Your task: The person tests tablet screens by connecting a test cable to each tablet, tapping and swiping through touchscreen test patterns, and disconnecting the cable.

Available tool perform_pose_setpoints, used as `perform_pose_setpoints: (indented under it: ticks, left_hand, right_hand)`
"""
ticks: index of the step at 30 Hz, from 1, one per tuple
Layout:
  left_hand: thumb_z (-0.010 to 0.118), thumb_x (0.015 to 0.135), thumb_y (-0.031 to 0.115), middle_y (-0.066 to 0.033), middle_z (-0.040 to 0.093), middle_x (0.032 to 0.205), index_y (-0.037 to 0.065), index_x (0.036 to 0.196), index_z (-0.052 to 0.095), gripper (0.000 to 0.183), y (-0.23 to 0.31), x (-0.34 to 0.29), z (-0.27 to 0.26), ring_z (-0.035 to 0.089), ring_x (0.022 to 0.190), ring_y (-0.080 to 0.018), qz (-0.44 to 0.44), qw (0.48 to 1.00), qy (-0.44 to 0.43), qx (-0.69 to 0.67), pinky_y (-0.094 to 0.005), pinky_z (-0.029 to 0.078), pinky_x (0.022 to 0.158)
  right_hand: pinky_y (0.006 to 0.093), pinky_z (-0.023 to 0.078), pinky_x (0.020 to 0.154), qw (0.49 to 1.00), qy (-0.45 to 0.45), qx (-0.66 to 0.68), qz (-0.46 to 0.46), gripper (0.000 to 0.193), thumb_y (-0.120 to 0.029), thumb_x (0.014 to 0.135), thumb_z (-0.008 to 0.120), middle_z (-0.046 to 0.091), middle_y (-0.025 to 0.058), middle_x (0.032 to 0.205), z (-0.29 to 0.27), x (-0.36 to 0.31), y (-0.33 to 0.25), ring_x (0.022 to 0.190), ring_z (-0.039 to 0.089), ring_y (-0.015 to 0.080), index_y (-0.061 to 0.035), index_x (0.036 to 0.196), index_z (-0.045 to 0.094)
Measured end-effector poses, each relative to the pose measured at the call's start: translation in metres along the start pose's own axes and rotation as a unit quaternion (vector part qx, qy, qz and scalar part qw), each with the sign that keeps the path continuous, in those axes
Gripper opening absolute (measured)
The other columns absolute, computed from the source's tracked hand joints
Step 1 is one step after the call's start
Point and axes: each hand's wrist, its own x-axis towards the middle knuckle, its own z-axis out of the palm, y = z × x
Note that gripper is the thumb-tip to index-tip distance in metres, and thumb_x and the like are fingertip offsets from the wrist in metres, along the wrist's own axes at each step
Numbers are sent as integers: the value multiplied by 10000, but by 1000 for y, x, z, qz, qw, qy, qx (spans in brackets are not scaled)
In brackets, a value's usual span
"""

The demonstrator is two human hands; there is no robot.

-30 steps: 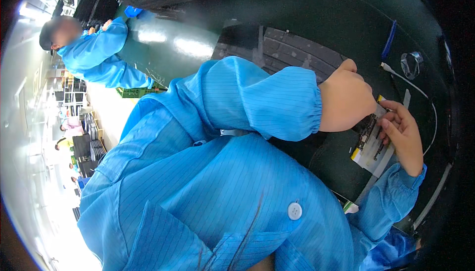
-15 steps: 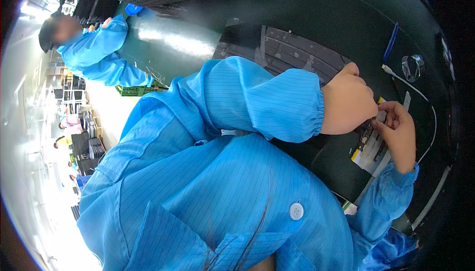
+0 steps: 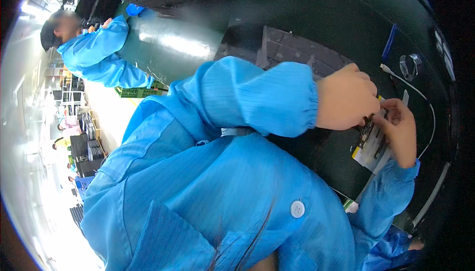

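Note:
My left hand [image 3: 348,98] is curled with its knuckles up, fingertips pinched together over a small dark strip [image 3: 367,131]. Whatever sits between those fingertips is hidden by the hand itself. Facing it, my right hand [image 3: 400,133] bends its thumb and fingers in toward the same spot, and the fingertips of both hands nearly meet. What the right fingers pinch is too small to name. Under the hands lies a flat pale piece [image 3: 365,161] with yellow edges, the dark strip along it.
Beyond my left hand lie dark slatted trays [image 3: 297,48]. A blue pen-like stick [image 3: 390,42], a white cable [image 3: 420,95] and a clear roll of tape [image 3: 411,67] lie at the right. Another person in a blue smock [image 3: 99,48] works at the far left, near a green crate [image 3: 141,92].
My left hand and sleeve have shifted slightly up and left. My right hand stays almost in place, its fingers slightly moved. The pale piece lies nearly where it was.

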Motion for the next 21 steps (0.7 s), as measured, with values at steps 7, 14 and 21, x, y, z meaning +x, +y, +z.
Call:
perform_pose_setpoints:
  ticks: [7, 14, 21]
  left_hand:
    - [705, 737, 184, -146, 532, 1179, 72, 1090, 591, 388, -46, -93, -94, 515, 1075, -326, -82, 994, 11, 70, -394, 425, 906]
    - [551, 872, 174, -193, 475, 1271, 27, 1164, 543, 327, -32, -187, -89, 438, 1196, -337, -439, 879, 174, 68, -391, 347, 994]
    - [460, 930, 185, -184, 453, 1311, -2, 1245, 460, 366, -28, -177, -58, 435, 1217, -278, -398, 864, 292, -97, -331, 323, 1005]
  right_hand:
    - [211, 284, 383, 992, 71, -4, 104, 185, -150, 825, 616, 514, -2, 618, -35, 4, 23, 423, 390, 44, -12, 949, 613]
    - [203, 283, 370, 992, 38, 23, 115, 166, -118, 825, 598, 555, 18, 646, -38, 8, 35, 419, 407, 42, 12, 927, 615]
    - [189, 280, 367, 988, 49, 20, 145, 190, -130, 826, 604, 561, 6, 648, -40, 7, 30, 415, 402, 35, 17, 944, 616]
